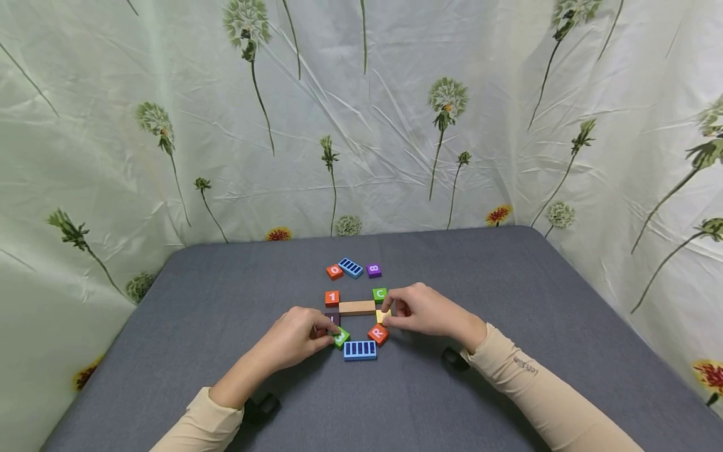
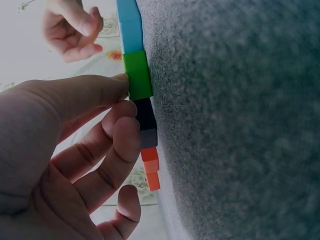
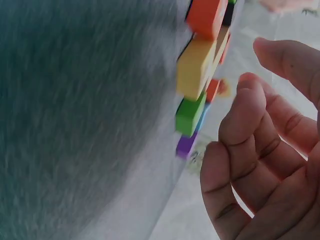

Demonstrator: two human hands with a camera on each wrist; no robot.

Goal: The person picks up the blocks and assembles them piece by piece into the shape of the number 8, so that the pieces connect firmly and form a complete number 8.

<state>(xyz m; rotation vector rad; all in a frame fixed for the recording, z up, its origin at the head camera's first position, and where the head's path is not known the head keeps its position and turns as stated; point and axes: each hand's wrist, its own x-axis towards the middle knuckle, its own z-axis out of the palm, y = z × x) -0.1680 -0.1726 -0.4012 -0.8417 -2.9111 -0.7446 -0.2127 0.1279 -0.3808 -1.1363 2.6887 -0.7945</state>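
Observation:
My left hand (image 1: 297, 336) pinches a green block (image 1: 341, 338) bearing a white 3, at the lower left of a ring of small blocks. In the left wrist view, a fingertip of that hand meets the green block (image 2: 137, 75), beside a dark block (image 2: 146, 114) and a light-blue one (image 2: 130, 27). Over the yellow block (image 1: 383, 316) hovers my right hand (image 1: 423, 311), thumb and fingers bent and apart. The right wrist view has this hand (image 3: 270, 130) beside the yellow block (image 3: 192, 67), holding nothing. An orange R block (image 1: 378, 334) lies tilted below the yellow one.
A plain wooden bar (image 1: 357, 308) crosses the ring's middle. Around it lie an orange 1 block (image 1: 332, 298), a green C block (image 1: 380, 294) and a blue barred block (image 1: 359, 351). Farther back sit an orange 0 block (image 1: 334, 271), another blue barred block (image 1: 351, 268) and a purple block (image 1: 374, 270).

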